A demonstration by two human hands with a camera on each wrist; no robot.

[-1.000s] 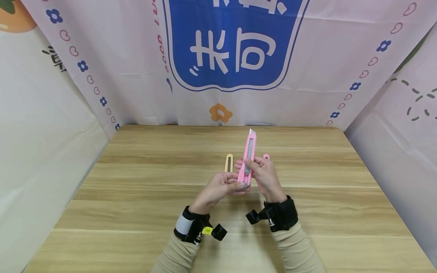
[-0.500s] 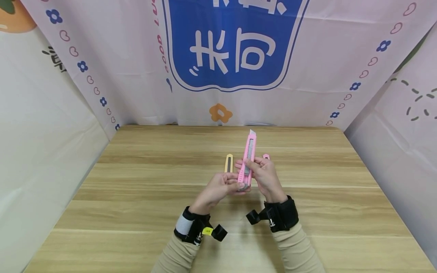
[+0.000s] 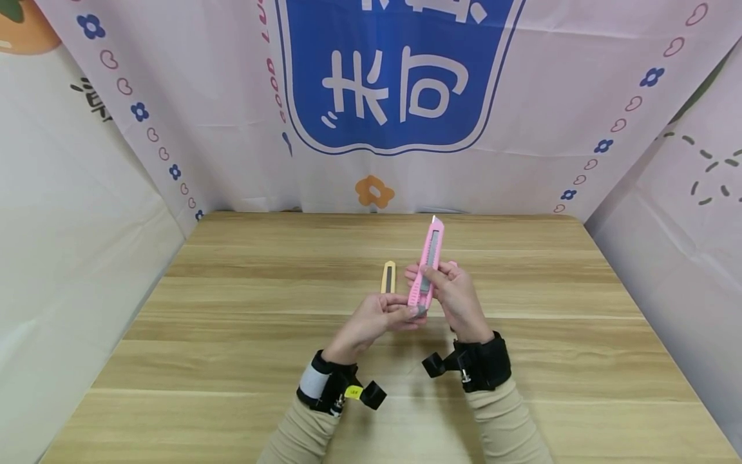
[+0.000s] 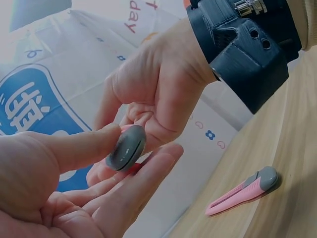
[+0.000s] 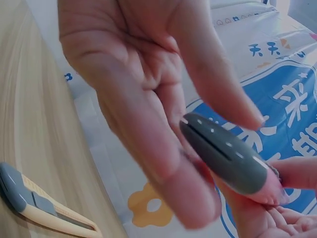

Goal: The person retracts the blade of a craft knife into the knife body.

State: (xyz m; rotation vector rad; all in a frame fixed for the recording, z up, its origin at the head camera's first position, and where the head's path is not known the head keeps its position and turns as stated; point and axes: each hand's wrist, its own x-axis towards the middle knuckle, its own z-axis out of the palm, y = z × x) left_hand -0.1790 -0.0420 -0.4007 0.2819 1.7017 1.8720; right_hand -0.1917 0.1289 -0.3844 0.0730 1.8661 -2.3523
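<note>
A pink utility knife [image 3: 428,264] is held upright over the table between both hands. My right hand [image 3: 458,298] grips its body, with the thumb on the slider track. My left hand [image 3: 373,320] pinches the grey end cap [image 3: 419,312] at the knife's lower end between thumb and fingers. The left wrist view shows that grey cap [image 4: 126,148] under my left thumb, with the right hand [image 4: 158,84] behind it. In the right wrist view the cap [image 5: 223,153] sits below my right hand's fingers [image 5: 133,74]. Only a sliver of blade shows at the top.
A yellow utility knife [image 3: 389,277] lies on the wooden table [image 3: 232,361] just beyond my left hand, also seen as the yellow knife [image 5: 44,208]. A second pink knife [image 4: 242,191] lies on the table behind my right hand. Printed cloth walls stand on three sides.
The pink knife has tilted to the right and shifted slightly right with my right hand. Less blade shows at its tip than before. My left hand keeps its pinch on the end cap.
</note>
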